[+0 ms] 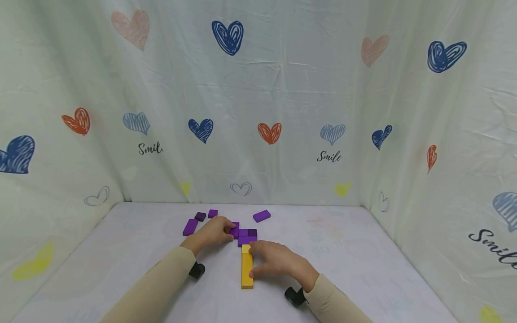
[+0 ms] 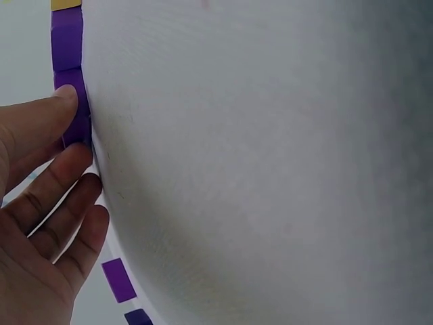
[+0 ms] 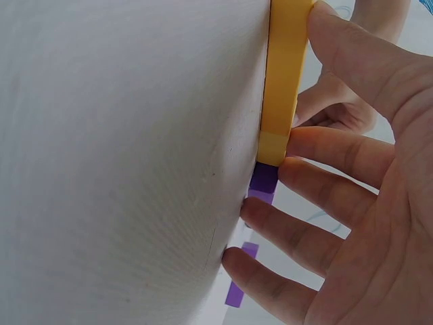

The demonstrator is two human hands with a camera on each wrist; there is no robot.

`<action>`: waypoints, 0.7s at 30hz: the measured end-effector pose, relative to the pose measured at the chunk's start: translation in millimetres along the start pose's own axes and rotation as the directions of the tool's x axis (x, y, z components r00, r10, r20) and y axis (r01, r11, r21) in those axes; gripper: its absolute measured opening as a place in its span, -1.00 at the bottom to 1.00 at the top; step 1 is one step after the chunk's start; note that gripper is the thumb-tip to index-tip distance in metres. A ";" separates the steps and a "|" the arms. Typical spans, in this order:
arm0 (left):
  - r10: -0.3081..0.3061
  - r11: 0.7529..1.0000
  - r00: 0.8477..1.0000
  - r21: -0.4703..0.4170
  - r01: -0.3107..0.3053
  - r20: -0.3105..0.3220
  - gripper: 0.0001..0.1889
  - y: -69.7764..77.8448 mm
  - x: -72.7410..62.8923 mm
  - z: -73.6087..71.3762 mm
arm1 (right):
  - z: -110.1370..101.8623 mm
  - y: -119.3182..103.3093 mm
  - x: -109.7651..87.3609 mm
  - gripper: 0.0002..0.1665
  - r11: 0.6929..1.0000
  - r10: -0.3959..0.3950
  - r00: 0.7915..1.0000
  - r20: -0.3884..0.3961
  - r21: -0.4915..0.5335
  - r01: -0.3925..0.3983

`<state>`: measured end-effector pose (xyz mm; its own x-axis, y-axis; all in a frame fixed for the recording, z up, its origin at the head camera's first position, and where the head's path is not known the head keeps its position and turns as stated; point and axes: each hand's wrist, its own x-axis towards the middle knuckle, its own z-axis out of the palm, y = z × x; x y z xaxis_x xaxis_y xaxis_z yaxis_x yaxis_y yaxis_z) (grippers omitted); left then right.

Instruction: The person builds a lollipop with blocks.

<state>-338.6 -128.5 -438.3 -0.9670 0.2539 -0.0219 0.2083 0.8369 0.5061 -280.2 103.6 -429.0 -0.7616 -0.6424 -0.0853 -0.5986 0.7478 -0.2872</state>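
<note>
My left hand (image 1: 214, 229) pinches a purple block (image 1: 235, 230) between thumb and index finger; the left wrist view shows the thumb resting on that purple block (image 2: 72, 91). Just right of it, more purple blocks (image 1: 247, 241) sit together, one a darker shade. Below them a long yellow block (image 1: 247, 271) lies lengthwise, with a short yellow block (image 1: 246, 249) at its far end. My right hand (image 1: 280, 261) touches the right side of the yellow blocks with thumb and fingertips, its fingers fairly straight in the right wrist view.
Loose purple blocks, including an oblong one (image 1: 190, 227), a dark one (image 1: 200, 216) and a small one (image 1: 213, 214), lie at the back left. Another purple block (image 1: 261, 216) lies farther back, right of centre. A curtain (image 1: 258, 98) with hearts encloses the white table (image 1: 343, 260).
</note>
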 end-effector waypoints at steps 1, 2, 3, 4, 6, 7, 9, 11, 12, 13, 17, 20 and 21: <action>0.003 1.000 1.000 0.001 -0.003 0.002 -0.58 0.0 0.1 -0.3 | -0.2 0.0 -0.1 -0.27 1.000 -0.001 1.000 0.000 -0.002 0.001; 0.007 1.000 1.000 0.003 -0.007 0.003 -0.58 0.1 0.2 -0.7 | -0.3 0.0 0.0 -0.27 1.000 -0.001 1.000 0.001 -0.003 0.001; 0.010 1.000 1.000 0.004 -0.010 0.003 -0.58 0.3 0.2 -1.0 | -0.4 0.0 0.0 -0.27 1.000 -0.001 1.000 0.001 -0.004 0.001; 0.011 1.000 1.000 0.004 -0.011 0.004 -0.58 0.3 0.3 -1.3 | -0.3 0.2 0.1 -0.27 1.000 -0.002 1.000 0.001 -0.005 0.002; 0.008 1.000 1.000 0.001 -0.008 0.006 -0.58 0.3 0.4 -1.8 | 0.2 0.6 0.7 -0.27 1.000 -0.004 1.000 0.001 -0.005 0.004; 0.006 1.000 1.000 -0.001 -0.006 0.006 -0.58 0.4 0.4 -2.1 | 0.5 0.8 0.9 -0.27 1.000 -0.005 1.000 0.000 -0.003 0.005; 0.000 1.000 1.000 -0.002 0.000 0.005 -0.57 0.6 0.6 -2.4 | 0.7 1.1 1.2 -0.27 1.000 -0.007 1.000 -0.004 0.005 0.007; -0.006 1.000 1.000 -0.007 0.006 0.005 -0.57 0.9 0.8 -2.7 | 1.0 1.5 1.3 -0.27 1.000 -0.010 1.000 -0.009 0.011 0.010; -0.007 1.000 1.000 -0.010 0.007 0.006 -0.57 0.9 0.9 -2.8 | 1.0 1.6 1.2 -0.27 1.000 -0.012 1.000 -0.011 0.013 0.013; -0.008 1.000 1.000 -0.011 0.008 0.005 -0.57 0.8 0.9 -2.9 | 1.0 1.9 1.1 -0.27 1.000 -0.018 1.000 -0.013 0.013 0.019; -0.007 1.000 1.000 -0.017 0.007 0.006 -0.58 1.2 0.7 -3.4 | 1.4 2.4 0.8 -0.27 0.999 -0.038 0.999 -0.017 0.004 0.038; -0.008 1.000 1.000 -0.021 0.009 0.006 -0.58 1.5 0.6 -3.7 | 1.3 2.5 0.8 -0.27 0.998 -0.059 0.998 -0.019 -0.014 0.058; -0.008 1.000 1.000 -0.022 0.008 0.005 -0.59 1.5 0.6 -3.6 | 0.9 2.4 0.6 -0.26 0.998 -0.068 0.997 -0.019 -0.020 0.068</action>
<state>-339.4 -128.8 -434.4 -0.9679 0.2496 -0.0304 0.1972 0.8283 0.5244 -281.8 104.8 -430.5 -0.7238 -0.6884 -0.0469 -0.6535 0.7058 -0.2735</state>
